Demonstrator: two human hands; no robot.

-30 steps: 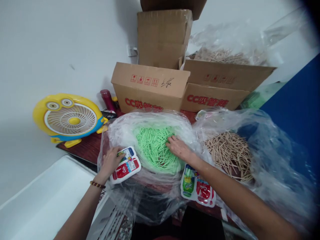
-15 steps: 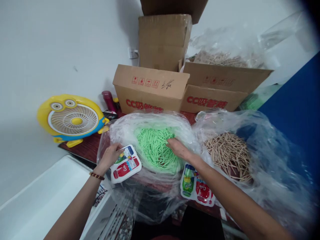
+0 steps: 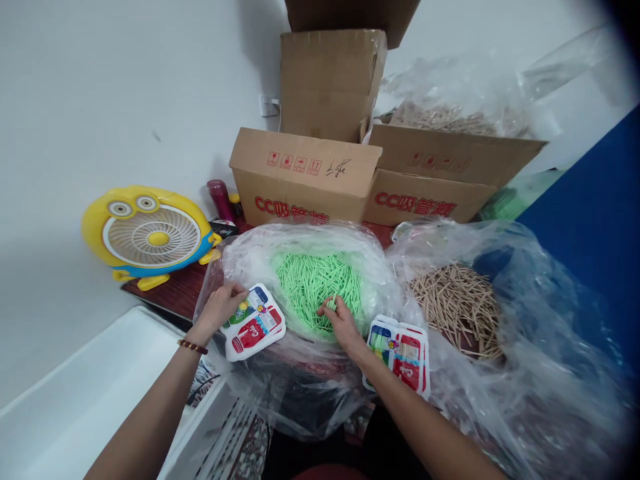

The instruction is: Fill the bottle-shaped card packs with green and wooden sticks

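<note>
My left hand (image 3: pixel 220 305) grips a white bottle-printed plastic tray (image 3: pixel 254 322) at the left rim of a clear bag (image 3: pixel 300 360). That bag holds a heap of green sticks (image 3: pixel 316 287). My right hand (image 3: pixel 339 319) is in the near part of the green heap, fingers curled around a few sticks. A stack of similar printed trays (image 3: pixel 401 352) lies just right of my right wrist. Further right, a second clear bag holds brown sticks (image 3: pixel 460 307).
A yellow cartoon desk fan (image 3: pixel 150 237) stands at the left on the dark red table (image 3: pixel 175 293). Cardboard boxes (image 3: pixel 305 177) are stacked at the back, one holding more brown sticks. A white surface (image 3: pixel 95 393) is at lower left, a blue panel (image 3: pixel 590 227) at right.
My right hand drew back from the far side of the green heap toward me and curled on sticks. The stack of trays at right now lies flatter and higher. My left hand stayed put.
</note>
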